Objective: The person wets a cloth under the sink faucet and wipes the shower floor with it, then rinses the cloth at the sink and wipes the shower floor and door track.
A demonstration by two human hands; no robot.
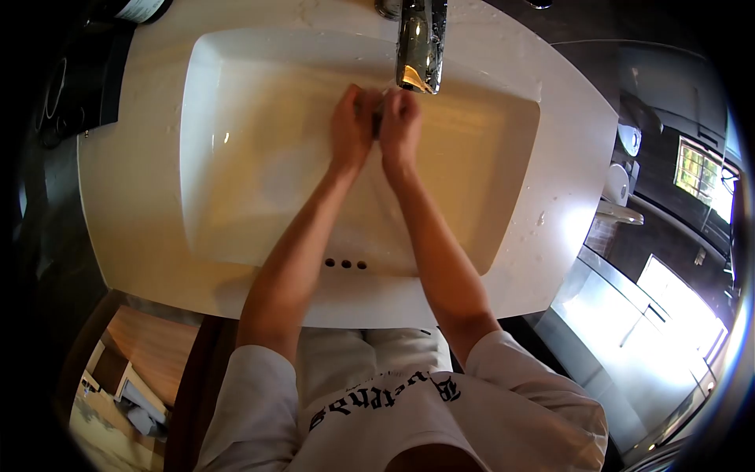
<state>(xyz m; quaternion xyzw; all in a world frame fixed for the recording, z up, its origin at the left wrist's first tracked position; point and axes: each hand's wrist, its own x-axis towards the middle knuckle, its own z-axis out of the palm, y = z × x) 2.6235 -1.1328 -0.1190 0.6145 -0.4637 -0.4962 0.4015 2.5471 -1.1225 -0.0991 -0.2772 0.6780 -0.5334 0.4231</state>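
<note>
A chrome faucet (421, 46) juts over the sink basin (259, 169) at 12 o'clock, blocking passage there, while room opens toward 9 and 3 o'clock.

Fisheye-curved edges, dark corners, glare at right

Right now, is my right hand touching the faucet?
Cannot tell. The head view looks down: your right hand appears right by the tip of the faucet, but any height gap is hidden.
</note>
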